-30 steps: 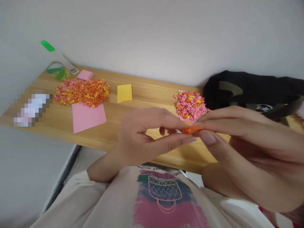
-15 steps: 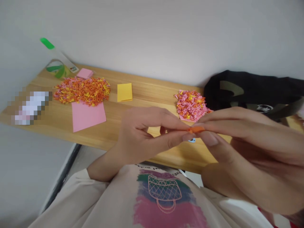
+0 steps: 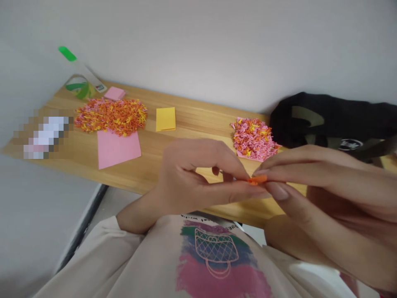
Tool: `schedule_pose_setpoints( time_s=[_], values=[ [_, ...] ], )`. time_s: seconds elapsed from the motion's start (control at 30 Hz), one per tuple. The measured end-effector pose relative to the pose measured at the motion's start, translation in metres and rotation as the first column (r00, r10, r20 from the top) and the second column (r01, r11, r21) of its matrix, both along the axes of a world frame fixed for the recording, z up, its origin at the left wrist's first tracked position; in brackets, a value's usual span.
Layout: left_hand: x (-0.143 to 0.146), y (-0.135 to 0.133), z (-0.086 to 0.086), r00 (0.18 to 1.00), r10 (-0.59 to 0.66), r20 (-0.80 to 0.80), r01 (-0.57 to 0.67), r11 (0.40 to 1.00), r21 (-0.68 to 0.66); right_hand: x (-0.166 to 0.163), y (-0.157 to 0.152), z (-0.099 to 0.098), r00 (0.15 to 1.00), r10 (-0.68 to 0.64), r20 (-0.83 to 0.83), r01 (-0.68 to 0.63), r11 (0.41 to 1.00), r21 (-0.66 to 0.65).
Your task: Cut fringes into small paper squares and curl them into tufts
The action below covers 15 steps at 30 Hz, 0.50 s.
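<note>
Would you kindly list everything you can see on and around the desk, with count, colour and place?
desk: one, light wood, against the white wall
large scrap pile: one, orange, yellow and pink, far left of the desk
small scrap pile: one, mostly pink, far right, on a pink sheet
pink sheet: one, flat, in front of the large scrap pile
pink pad: one, behind the large scrap pile
yellow paper: one, folded, mid desk
tape roll: one, green and clear, far left corner
bag: one, black, right end of the desk
orange piece: one, pinched between both hands
shirt: one, cream with a pink print
left hand: fingertips shut on the orange piece
right hand: fingertips shut on the orange piece
</note>
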<state>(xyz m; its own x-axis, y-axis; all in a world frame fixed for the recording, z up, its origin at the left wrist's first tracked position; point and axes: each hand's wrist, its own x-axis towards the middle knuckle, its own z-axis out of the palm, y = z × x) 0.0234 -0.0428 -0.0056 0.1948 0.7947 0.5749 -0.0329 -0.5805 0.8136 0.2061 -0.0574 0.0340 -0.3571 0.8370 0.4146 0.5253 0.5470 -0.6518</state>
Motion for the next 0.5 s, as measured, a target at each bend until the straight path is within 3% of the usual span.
schedule_pose_setpoints(
  time_s=[0.23, 0.5],
  values=[
    [0.0029, -0.0016, -0.0033, 0.998, -0.009, 0.069, 0.012, 0.999, -0.033, -0.0051, -0.0020, -0.0063, 0.991, -0.043, -0.127, 0.032, 0.996, -0.086],
    [-0.0036, -0.0057, -0.0027, 0.987, -0.156, 0.047, 0.159, 0.983, -0.092, -0.0058, -0.0022, -0.0085, 0.982, -0.075, -0.171, 0.057, 0.992, -0.111]
  ],
)
